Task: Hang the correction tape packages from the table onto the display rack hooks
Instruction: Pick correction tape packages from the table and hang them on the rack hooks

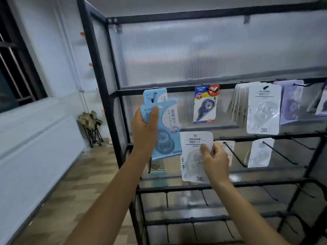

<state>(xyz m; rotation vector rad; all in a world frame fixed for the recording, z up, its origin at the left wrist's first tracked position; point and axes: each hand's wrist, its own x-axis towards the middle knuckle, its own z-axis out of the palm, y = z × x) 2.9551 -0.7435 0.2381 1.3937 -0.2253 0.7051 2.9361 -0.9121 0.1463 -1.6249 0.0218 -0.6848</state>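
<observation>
I had my left hand (pixel 144 128) raised to the left end of the display rack (pixel 99 71), fingers curled behind and thumb pressed flat on the front of the pale blue packages (pixel 166 124); I counted at least two cards there, and the rear one already seemed threaded on a hook (pixel 154 97) at the upper rail. My right hand (pixel 215 159) pinched the white package (pixel 195 156) at its middle, thumb on the clear blister, holding it low and near me, just right of the blue ones. I judged these cards light and thin, stiff enough to keep flat yet easy to bend, with glossy faces likely to slide against each other when stacked. The punched hole at the top looked like the weak point, so I would grip below it, at the blister edge, and steer the hole onto a hook. Further right, a dark blue package (pixel 205 105) and a white stack (pixel 263 110) already hung. The table was out of view.
</observation>
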